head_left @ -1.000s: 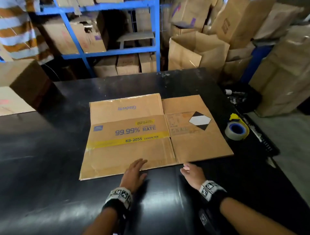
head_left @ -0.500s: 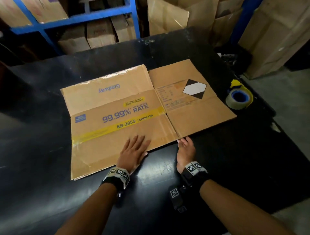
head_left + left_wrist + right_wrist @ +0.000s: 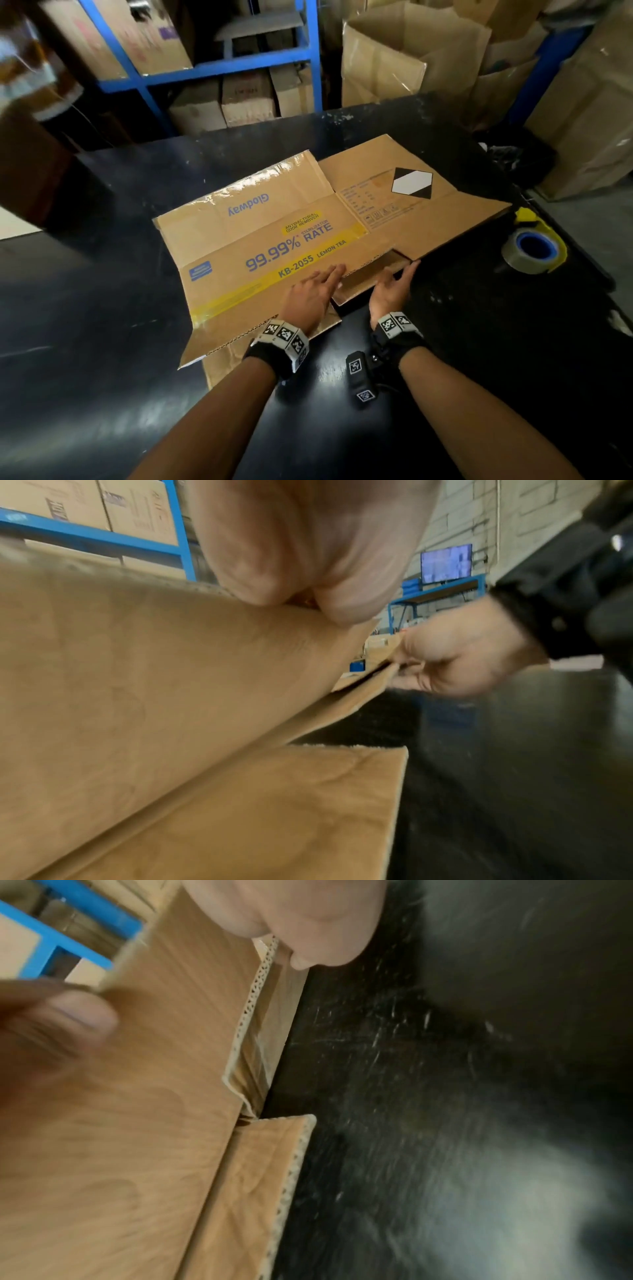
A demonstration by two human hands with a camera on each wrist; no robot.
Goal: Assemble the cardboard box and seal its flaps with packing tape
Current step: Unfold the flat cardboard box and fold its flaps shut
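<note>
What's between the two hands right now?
In the head view, a small near flap of the flattened cardboard box lies between the left hand and the right hand.

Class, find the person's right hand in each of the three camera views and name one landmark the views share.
Head view: right hand, lower centre, at the near edge of the flattened cardboard box.
Left wrist view: right hand, right of centre, gripping the cardboard edge.
Right wrist view: only its palm and a fingertip show, top centre, against the cardboard edge.
Shared landmark: the cardboard's near edge on the black table.
</note>
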